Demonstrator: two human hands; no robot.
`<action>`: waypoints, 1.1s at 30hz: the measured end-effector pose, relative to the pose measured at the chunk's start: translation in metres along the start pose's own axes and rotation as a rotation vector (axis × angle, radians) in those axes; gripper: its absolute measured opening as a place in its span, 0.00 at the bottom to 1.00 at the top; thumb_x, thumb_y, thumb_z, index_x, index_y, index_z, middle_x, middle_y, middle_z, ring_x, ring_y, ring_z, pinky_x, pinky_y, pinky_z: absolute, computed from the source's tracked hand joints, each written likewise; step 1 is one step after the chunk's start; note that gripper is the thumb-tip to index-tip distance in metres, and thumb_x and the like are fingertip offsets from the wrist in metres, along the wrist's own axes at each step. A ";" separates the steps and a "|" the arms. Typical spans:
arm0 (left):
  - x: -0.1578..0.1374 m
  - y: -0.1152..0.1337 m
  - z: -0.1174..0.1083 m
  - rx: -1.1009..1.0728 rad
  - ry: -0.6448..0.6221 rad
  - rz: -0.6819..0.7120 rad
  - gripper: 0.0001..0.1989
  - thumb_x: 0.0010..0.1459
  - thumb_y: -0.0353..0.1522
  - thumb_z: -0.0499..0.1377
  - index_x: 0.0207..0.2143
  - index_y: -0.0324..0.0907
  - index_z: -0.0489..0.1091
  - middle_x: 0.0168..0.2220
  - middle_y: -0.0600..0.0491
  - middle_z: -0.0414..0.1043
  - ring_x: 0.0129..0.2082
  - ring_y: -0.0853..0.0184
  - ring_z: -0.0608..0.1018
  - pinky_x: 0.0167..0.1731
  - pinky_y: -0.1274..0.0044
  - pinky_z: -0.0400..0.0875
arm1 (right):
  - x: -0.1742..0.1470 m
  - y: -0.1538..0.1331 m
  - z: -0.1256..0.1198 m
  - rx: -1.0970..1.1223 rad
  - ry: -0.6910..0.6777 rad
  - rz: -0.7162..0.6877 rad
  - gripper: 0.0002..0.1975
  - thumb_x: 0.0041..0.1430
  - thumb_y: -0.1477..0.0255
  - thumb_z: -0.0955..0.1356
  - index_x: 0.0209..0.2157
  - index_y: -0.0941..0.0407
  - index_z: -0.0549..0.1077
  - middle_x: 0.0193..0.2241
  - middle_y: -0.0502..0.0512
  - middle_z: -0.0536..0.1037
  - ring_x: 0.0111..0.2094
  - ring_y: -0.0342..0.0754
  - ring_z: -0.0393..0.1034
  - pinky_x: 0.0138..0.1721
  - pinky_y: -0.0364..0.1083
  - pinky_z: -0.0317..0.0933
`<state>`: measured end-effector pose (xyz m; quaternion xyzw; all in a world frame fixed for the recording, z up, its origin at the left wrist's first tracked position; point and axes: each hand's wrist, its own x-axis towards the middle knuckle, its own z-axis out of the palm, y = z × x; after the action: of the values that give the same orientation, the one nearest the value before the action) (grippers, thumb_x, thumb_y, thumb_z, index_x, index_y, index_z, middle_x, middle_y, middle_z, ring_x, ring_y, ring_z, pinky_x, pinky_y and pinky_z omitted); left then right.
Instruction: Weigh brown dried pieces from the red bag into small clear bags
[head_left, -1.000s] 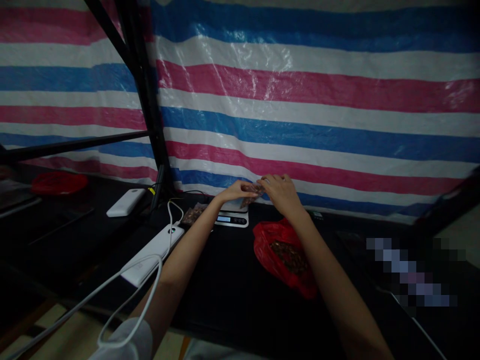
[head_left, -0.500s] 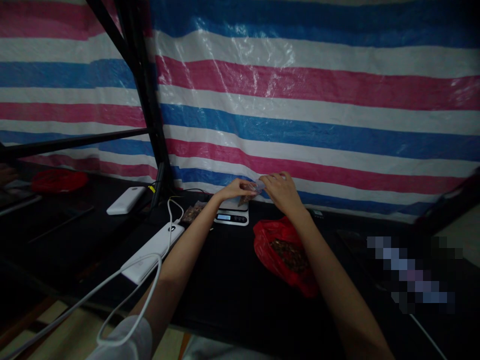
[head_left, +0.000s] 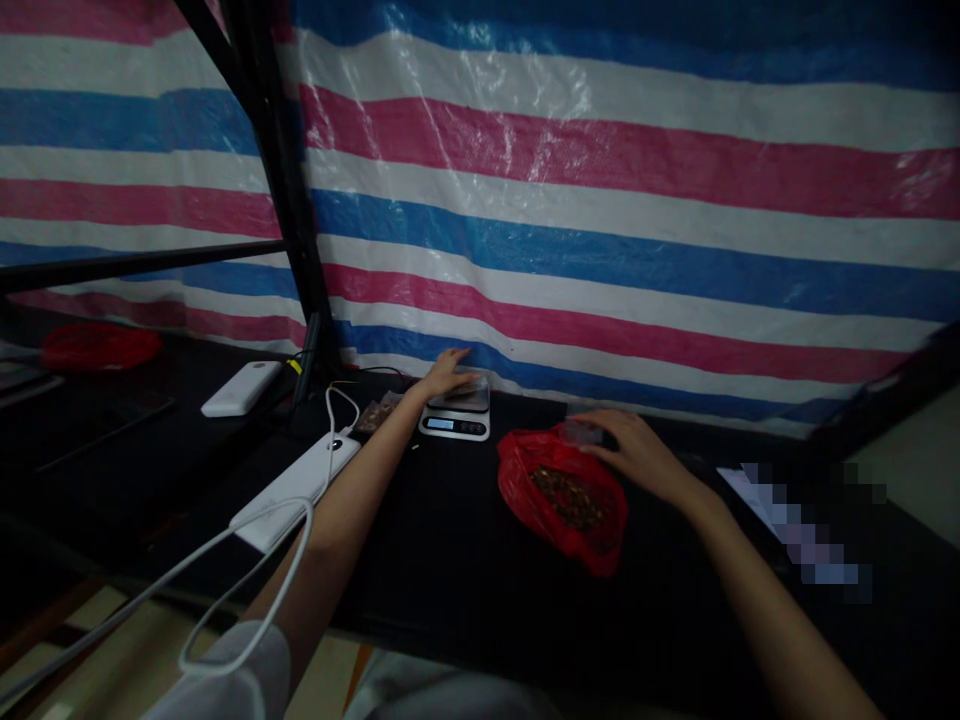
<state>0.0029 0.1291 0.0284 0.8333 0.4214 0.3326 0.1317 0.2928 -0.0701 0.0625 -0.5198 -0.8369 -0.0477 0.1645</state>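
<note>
My left hand (head_left: pixel 448 374) is over the back left of the small white digital scale (head_left: pixel 454 427), its fingers and thumb spread apart. A clear plastic bag (head_left: pixel 474 383) lies on the weighing plate beside the thumb, partly hidden by the hand. My right hand (head_left: pixel 634 448) reaches past the back edge of an open red plastic bag (head_left: pixel 517 466) holding small brown dried pieces (head_left: pixel 568 497). Its thumb and fingers are apart around clear plastic bags (head_left: pixel 583 430); whether they grip one is hard to see.
Filled clear bags (head_left: pixel 377 412) lie left of the scale. A white power bank (head_left: pixel 296 490) with a looped white cable (head_left: pixel 309 540) lies by my left forearm. Farther left are another white power bank (head_left: pixel 241 389) and a red bag (head_left: pixel 101 346). A black metal post (head_left: pixel 289 200) stands before the striped sheet.
My hands have parted. The right hand has let go of the small filled bag and moved right and nearer, behind the red bag. The left hand's fingers have spread over the scale.
</note>
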 end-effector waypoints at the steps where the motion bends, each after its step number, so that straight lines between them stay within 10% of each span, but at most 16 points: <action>1: -0.005 0.008 0.002 0.044 0.057 0.008 0.25 0.50 0.40 0.58 0.50 0.37 0.64 0.50 0.44 0.64 0.51 0.60 0.66 0.49 0.72 0.60 | -0.008 0.000 0.003 0.025 -0.024 0.005 0.20 0.56 0.61 0.62 0.50 0.51 0.65 0.48 0.56 0.70 0.48 0.53 0.64 0.46 0.53 0.56; 4: -0.030 0.041 0.007 0.183 0.123 -0.018 0.19 0.59 0.41 0.46 0.39 0.38 0.70 0.41 0.44 0.70 0.45 0.62 0.70 0.47 0.73 0.60 | -0.023 -0.003 0.012 0.048 -0.084 0.000 0.19 0.56 0.63 0.63 0.50 0.51 0.65 0.48 0.57 0.70 0.49 0.53 0.63 0.46 0.53 0.56; 9: -0.086 0.088 0.023 0.183 -0.131 -0.154 0.31 0.57 0.51 0.40 0.27 0.38 0.71 0.26 0.44 0.72 0.33 0.60 0.75 0.36 0.75 0.63 | -0.018 -0.014 0.020 -0.075 -0.121 -0.056 0.16 0.57 0.68 0.63 0.48 0.51 0.66 0.47 0.56 0.70 0.48 0.50 0.63 0.45 0.50 0.57; 14: -0.117 0.110 0.058 0.132 -0.278 -0.132 0.27 0.56 0.50 0.43 0.36 0.39 0.70 0.36 0.44 0.72 0.35 0.59 0.75 0.33 0.75 0.65 | -0.002 -0.016 0.039 -0.229 -0.095 -0.067 0.16 0.55 0.75 0.64 0.46 0.54 0.67 0.45 0.58 0.71 0.46 0.50 0.65 0.45 0.50 0.56; 22: -0.069 0.110 0.101 0.112 -0.195 -0.164 0.22 0.62 0.37 0.37 0.38 0.38 0.69 0.38 0.43 0.72 0.39 0.60 0.75 0.38 0.73 0.66 | 0.026 0.010 0.069 -0.322 -0.052 0.012 0.18 0.53 0.77 0.65 0.48 0.57 0.65 0.45 0.59 0.72 0.45 0.52 0.66 0.42 0.50 0.57; 33: -0.052 0.102 0.113 -0.040 -0.039 -0.307 0.20 0.62 0.34 0.39 0.42 0.36 0.67 0.37 0.39 0.73 0.40 0.60 0.75 0.40 0.73 0.65 | 0.022 0.028 0.043 -0.379 -0.028 0.019 0.17 0.53 0.77 0.63 0.46 0.55 0.68 0.45 0.59 0.72 0.45 0.52 0.64 0.44 0.52 0.52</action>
<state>0.1191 0.0327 -0.0278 0.7626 0.5346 0.3004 0.2059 0.2985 -0.0279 0.0267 -0.5499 -0.8103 -0.1956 0.0526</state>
